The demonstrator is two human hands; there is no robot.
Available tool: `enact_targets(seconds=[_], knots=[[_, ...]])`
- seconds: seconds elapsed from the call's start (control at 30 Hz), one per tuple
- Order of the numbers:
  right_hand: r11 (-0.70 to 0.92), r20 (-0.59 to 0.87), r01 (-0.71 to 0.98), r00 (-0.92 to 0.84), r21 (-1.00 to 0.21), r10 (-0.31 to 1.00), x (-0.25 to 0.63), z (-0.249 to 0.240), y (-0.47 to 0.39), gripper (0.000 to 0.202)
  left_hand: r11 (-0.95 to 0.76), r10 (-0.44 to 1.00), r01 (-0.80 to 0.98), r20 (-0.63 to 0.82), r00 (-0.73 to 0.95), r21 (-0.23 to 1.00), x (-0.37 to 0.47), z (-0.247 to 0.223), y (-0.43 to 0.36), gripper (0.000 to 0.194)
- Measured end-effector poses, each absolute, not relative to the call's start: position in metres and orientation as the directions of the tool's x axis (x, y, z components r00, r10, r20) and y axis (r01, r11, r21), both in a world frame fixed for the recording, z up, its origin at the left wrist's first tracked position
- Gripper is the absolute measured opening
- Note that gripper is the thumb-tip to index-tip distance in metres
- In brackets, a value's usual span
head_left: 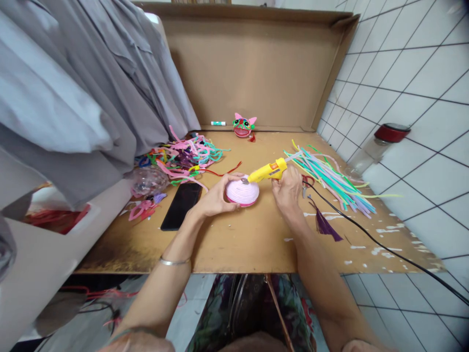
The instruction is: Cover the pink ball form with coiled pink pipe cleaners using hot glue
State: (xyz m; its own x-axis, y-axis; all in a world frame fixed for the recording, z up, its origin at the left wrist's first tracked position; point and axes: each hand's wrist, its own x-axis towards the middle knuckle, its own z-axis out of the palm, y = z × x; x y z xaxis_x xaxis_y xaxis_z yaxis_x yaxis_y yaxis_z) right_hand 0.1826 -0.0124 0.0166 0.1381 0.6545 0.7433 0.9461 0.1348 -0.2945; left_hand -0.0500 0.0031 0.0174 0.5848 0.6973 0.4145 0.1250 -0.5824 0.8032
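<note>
My left hand is closed around the side of a round, pale pink coiled piece with a darker pink lower edge, holding it just above or on the table. A yellow hot glue gun is gripped in my right hand. Its nozzle points left and meets the top of the pink piece; whether it touches cannot be made out. A clear glue stick sticks out of the gun's back end. Beyond them, against the cardboard, sits a small animal head with pink ears and a red tassel.
Colourful pipe cleaners lie heaped at left, straight ones at right. A black phone is by my left wrist. Near my right hand are scissors, a purple tassel and a black cord. A jar stands by the tiled wall.
</note>
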Motion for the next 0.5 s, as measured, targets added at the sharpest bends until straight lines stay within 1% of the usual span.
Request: enact_targets(seconds=[0.2,0.5], knots=[[0.143,0.727,0.933,0.155,-0.330,0.669,0.1818,0.0167,-0.0121,0.017,-0.571,0.706,0.127,0.406,0.580,0.811,-0.0489,0.0163,0.0030,0.066],[0.124,0.722,0.939,0.158,-0.321,0.674,0.1812,0.0174,-0.0114,0.015,-0.560,0.715,0.138,0.393,0.578,0.817,-0.0489,0.0168,0.0021,0.068]])
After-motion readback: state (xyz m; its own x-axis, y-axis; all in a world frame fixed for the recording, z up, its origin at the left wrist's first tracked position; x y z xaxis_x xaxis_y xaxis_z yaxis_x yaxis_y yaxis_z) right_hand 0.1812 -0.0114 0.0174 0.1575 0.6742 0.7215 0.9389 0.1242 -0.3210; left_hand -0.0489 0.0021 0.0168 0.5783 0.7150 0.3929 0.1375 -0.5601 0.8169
